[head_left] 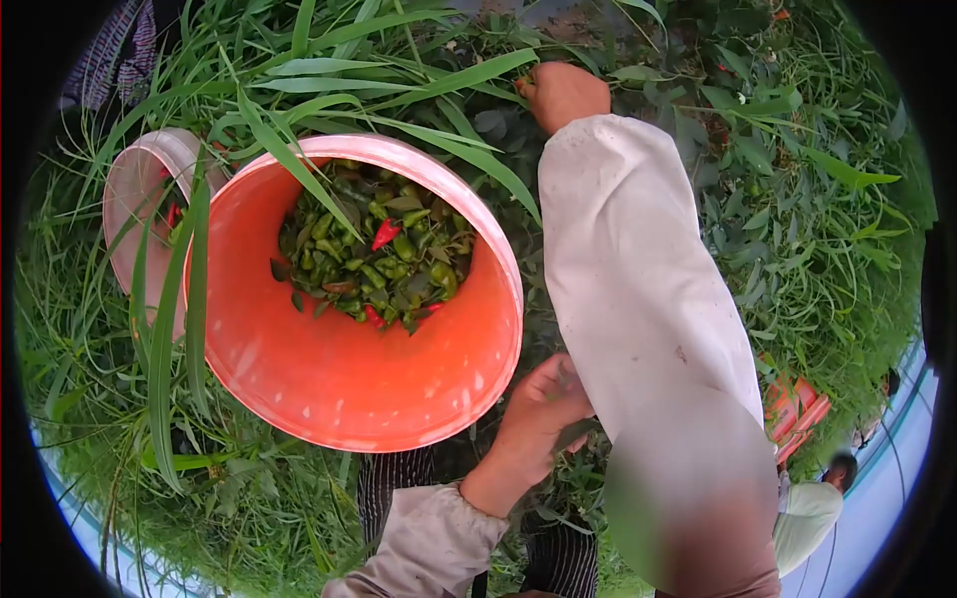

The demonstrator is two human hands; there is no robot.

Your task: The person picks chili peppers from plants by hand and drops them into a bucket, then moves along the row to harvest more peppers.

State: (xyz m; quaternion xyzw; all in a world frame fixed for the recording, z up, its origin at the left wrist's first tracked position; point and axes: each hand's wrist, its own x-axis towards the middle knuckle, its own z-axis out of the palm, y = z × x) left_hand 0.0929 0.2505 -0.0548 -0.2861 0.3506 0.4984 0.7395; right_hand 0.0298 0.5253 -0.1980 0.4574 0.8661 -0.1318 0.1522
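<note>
My right hand (566, 96), in a long pale sleeve, reaches into the plants at the top. Its fingers are curled closed at the stems, and what they grip is hidden. Lower down, my left hand (541, 414) is beside the bucket's lower right rim, palm turned partly up and fingers curled inward. Something in it is too indistinct to name. The orange-red bucket (329, 389) stands tilted toward me at the left. Inside lies a heap of small green peppers (384, 269) mixed with leaves, with a few red peppers (386, 234) among them.
A second, paler bucket (130, 234) stands behind the first, with red peppers in it. Long grass blades (164, 359) cross both buckets. Leafy plants (758, 189) fill the right side. A red-orange container (795, 414) and another person (809, 518) are at lower right. Striped cloth (118, 55) shows at upper left.
</note>
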